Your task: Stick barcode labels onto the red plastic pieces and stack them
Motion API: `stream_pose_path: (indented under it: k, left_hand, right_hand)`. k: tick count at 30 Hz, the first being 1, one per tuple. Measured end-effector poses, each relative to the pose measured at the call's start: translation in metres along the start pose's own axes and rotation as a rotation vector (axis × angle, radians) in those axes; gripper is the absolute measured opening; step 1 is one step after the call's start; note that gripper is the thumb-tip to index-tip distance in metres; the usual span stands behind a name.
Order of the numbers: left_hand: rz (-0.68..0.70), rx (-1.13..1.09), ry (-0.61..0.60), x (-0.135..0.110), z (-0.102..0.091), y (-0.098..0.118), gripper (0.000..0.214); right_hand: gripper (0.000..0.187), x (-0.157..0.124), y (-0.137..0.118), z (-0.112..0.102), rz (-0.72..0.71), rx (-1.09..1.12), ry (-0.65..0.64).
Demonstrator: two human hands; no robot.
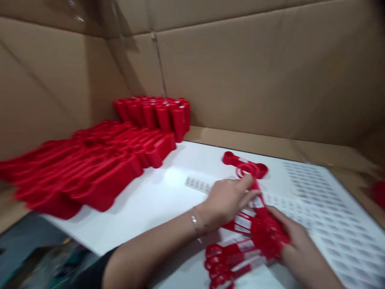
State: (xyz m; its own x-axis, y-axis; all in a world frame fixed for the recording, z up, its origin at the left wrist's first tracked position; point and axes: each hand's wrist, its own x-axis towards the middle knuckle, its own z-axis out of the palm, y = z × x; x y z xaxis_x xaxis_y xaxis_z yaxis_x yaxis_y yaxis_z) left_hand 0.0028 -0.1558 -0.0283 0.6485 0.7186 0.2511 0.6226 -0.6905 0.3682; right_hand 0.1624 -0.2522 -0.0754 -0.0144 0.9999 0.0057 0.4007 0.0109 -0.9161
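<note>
My right hand [293,239] grips the near end of a long red plastic piece [264,212] with a ring at its far end and a white label on it. My left hand [230,198], with a bracelet at the wrist, has bent fingers closed at the piece near its label and ring. Below the hands lie several like red pieces with white labels [227,253], their rounded ends toward the left; blur hides their detail. Just beyond my left hand, another red piece [240,159] with two round ends rests on the white table [150,224].
Sheets of small printed labels [337,212] cover the table's right side, and a label strip [197,184] lies behind my left hand. Many red pieces [99,164] spread over the left, with a standing stack [162,114] behind. Cardboard walls [240,76] enclose the back and sides.
</note>
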Motion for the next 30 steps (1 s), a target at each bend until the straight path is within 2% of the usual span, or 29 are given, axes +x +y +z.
stream_pose_path:
  k: [2, 6, 12, 14, 17, 21, 24, 27, 29, 30]
  left_hand:
    - [0.019, -0.03, 0.04, 0.002, 0.002, -0.006, 0.027]
    - [-0.04, -0.091, 0.153, 0.002, 0.0, -0.008, 0.025]
    - [-0.13, -0.339, 0.296, 0.01, -0.009, -0.008, 0.016]
    - [-0.115, -0.392, 0.335, 0.011, -0.011, -0.008, 0.01]
    - [-0.061, -0.369, 0.374, 0.01, -0.012, -0.008, 0.019]
    - [0.018, -0.262, 0.329, 0.007, -0.01, -0.006, 0.031]
    - [0.059, -0.15, 0.225, 0.004, -0.005, -0.003, 0.063]
    - [0.084, -0.071, 0.144, 0.003, -0.001, -0.003, 0.083]
    - [0.112, -0.067, 0.147, 0.003, -0.001, -0.004, 0.09]
    - [0.115, -0.085, 0.17, 0.004, -0.002, -0.005, 0.086]
  right_hand:
    - [0.06, 0.003, -0.015, -0.004, 0.049, 0.058, -0.021]
    - [0.055, 0.01, -0.034, 0.002, 0.025, 0.093, 0.004]
    - [0.043, 0.007, -0.036, -0.002, 0.003, 0.092, 0.002]
    - [0.038, 0.007, -0.036, -0.003, -0.009, 0.079, 0.009]
    - [0.035, 0.009, -0.037, -0.004, -0.007, 0.083, 0.017]
    - [0.034, 0.009, -0.038, -0.005, 0.012, 0.085, 0.036]
    - [0.037, 0.009, -0.037, -0.006, 0.012, 0.083, 0.041]
    - [0.036, 0.009, -0.036, -0.007, 0.009, 0.049, 0.061]
    - [0.037, 0.01, -0.035, -0.008, 0.006, 0.045, 0.067]
    - [0.038, 0.01, -0.035, -0.008, 0.004, 0.05, 0.067]
